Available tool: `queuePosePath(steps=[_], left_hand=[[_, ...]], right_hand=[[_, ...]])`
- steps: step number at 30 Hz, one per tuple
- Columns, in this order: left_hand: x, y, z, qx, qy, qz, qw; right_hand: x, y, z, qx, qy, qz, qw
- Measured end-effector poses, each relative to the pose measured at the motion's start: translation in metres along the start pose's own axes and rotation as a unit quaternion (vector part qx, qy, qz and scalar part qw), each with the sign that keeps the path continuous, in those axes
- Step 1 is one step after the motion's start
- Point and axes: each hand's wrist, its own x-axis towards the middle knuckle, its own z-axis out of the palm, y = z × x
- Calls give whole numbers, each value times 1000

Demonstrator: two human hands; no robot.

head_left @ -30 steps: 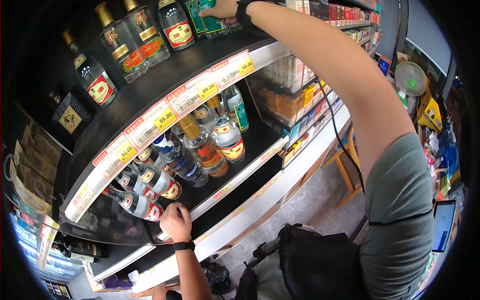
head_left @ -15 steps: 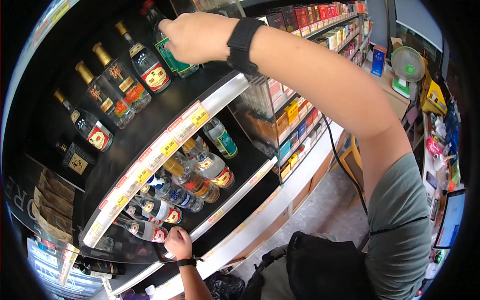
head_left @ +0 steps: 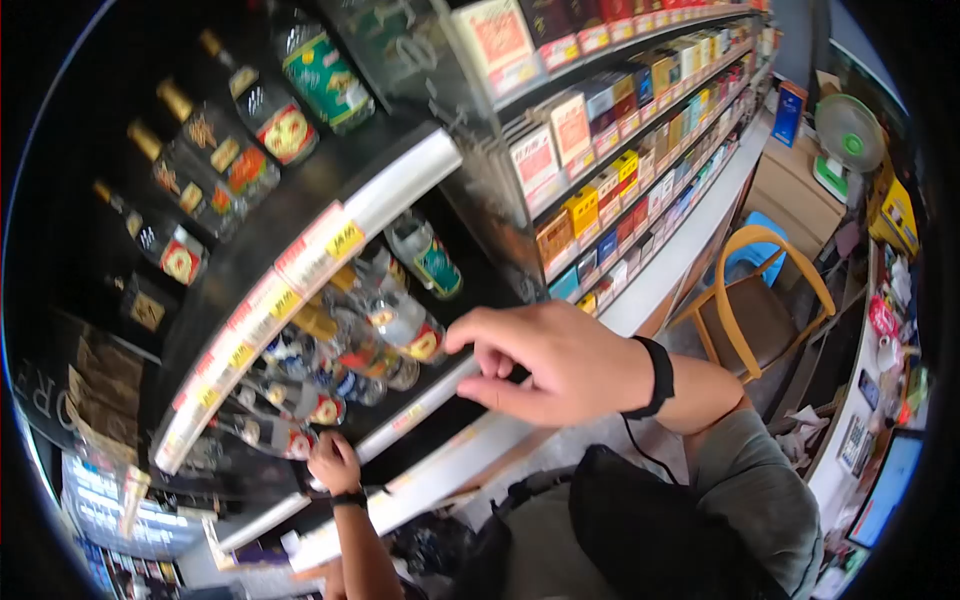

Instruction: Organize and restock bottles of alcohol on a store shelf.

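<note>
My right hand (head_left: 548, 365) is in front of the lower shelf, thumb and fingers apart, holding nothing. Its fingertips come close to a clear liquor bottle (head_left: 405, 325) with a red and white label; contact cannot be told. Beyond stands a green-labelled bottle (head_left: 430, 262). My left hand (head_left: 333, 462) is closed at the lower shelf's front edge, beside the base of a red-labelled bottle (head_left: 275, 436). Whatever its curled fingers hold, if anything, is hidden. Above, a large green-labelled bottle (head_left: 325, 75) stands at the right end of the upper row.
A curved shelf edge with price tags (head_left: 290, 290) separates the two bottle rows. Racks of cigarette packs (head_left: 620, 175) run along the right. Farther right are a wooden chair (head_left: 765, 310), a fan (head_left: 848, 135) and a counter with a monitor (head_left: 888, 490).
My right hand has left the green-labelled bottle on the upper shelf and come down in front of the lower row, fingers opened. That bottle remains there. My left hand stays beside the red-labelled bottle.
</note>
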Motion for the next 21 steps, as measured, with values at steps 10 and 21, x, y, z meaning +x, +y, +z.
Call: queuePosePath(steps=[10,21], left_hand=[[14,-1,4,18,23,-18,999],[3,7,1,26,45,-22,998]], right_hand=[[0,127,69,49,24,108,993],[40,164,155,-10,68,75,995]])
